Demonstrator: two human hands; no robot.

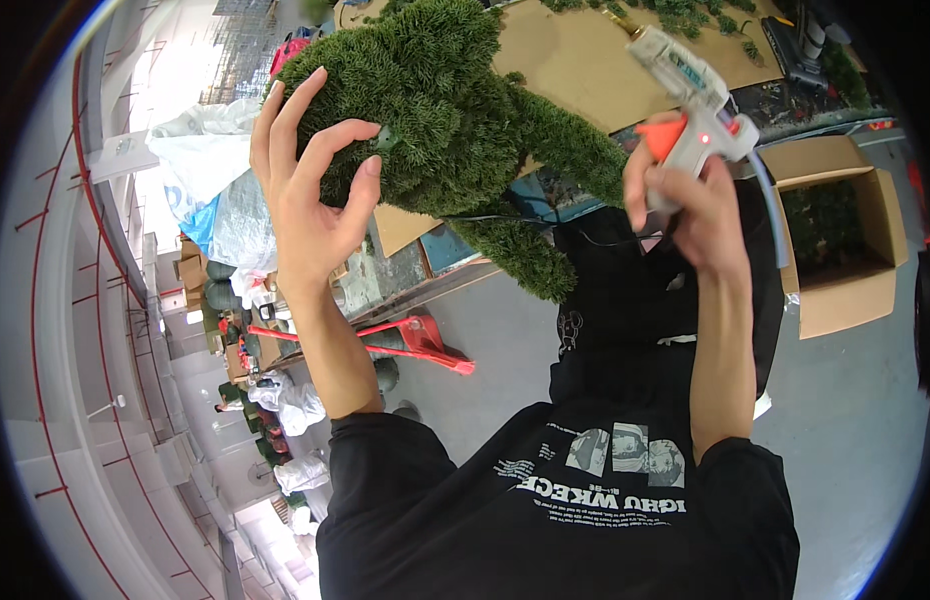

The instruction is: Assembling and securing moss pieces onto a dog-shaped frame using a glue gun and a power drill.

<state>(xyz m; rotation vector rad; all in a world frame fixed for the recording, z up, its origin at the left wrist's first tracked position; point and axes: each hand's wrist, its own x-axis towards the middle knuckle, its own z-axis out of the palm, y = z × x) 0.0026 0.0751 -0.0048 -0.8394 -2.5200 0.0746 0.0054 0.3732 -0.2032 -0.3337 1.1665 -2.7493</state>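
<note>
Figure: you are pressing your left hand [305, 190] against the side of a green artificial-foliage figure [455, 110], fingers spread and curved over the needles with the thumb tip touching them, a loose open grip that is steadying rather than clamping. Your right hand [685, 200] is closing its grip fully around the handle of a translucent hot-glue gun [695, 95], near its orange trigger, with the nozzle pointing up and away from the figure. The figure is standing above the brown cardboard-covered surface [575, 60], between your two hands. Judged from this pose, the risks are these: the hot nozzle or a drip of glue may be reaching your bare left fingers if the gun is swinging in close to them; the cable [545, 228] trailing under the foliage may be snagging a limb of the figure; the lightly held figure may be tipping. At your right, an open cardboard box [845, 290] is holding more green foliage pieces.
</note>
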